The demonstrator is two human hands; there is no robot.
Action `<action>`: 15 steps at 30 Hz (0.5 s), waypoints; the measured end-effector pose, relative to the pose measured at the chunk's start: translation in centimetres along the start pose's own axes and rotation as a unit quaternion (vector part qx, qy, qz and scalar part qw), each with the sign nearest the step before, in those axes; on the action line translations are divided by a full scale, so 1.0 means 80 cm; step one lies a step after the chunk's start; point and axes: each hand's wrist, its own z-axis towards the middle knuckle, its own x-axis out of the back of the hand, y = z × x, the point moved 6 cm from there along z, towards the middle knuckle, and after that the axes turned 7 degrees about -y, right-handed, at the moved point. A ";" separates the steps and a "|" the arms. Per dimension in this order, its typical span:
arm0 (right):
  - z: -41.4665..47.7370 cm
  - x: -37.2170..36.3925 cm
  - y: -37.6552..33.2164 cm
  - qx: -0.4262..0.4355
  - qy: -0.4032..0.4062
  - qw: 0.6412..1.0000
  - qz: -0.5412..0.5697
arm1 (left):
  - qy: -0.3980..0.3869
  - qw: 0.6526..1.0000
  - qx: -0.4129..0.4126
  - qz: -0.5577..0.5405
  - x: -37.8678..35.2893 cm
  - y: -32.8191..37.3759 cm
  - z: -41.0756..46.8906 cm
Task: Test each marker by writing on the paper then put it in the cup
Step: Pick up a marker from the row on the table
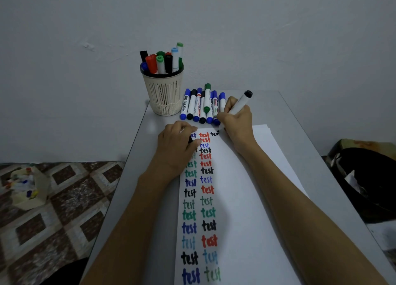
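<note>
My right hand grips a white marker with a black end, its tip touching the top of the white paper beside a black "test". My left hand lies on the paper's top left and holds a black cap between curled fingers. The paper carries two columns of "test" in several colours. A row of capped markers lies flat beyond the paper. Left of that row stands the cream mesh cup, with several markers upright in it.
The grey table ends close on the left over a patterned floor. A cardboard box with small coloured items sits on that floor. A dark bin stands at the right. A pale wall is behind.
</note>
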 end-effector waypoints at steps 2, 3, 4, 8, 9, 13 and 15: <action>0.003 0.001 0.002 -0.012 0.002 1.000 0.013 | 0.005 1.000 -0.001 0.000 0.000 0.000 0.000; 0.004 0.001 0.003 -0.016 0.000 1.000 0.020 | 0.007 1.000 -0.002 0.002 0.000 0.000 0.000; 0.004 0.000 0.003 -0.019 -0.002 1.000 0.024 | 0.007 1.000 -0.002 0.003 0.001 -0.001 0.000; -0.001 0.008 0.001 -0.011 0.020 0.996 0.087 | 0.013 1.000 -0.010 -0.025 0.004 -0.001 0.000; -0.002 0.012 0.001 -0.007 0.031 0.991 0.131 | 0.024 0.999 -0.011 -0.042 0.008 0.000 0.000; -0.002 0.023 0.002 -0.025 0.040 0.962 0.269 | 0.052 0.994 -0.011 -0.097 0.029 0.005 -0.004; 0.000 0.020 0.000 -0.033 0.013 0.945 0.324 | 0.028 0.990 -0.014 -0.135 0.029 0.009 -0.005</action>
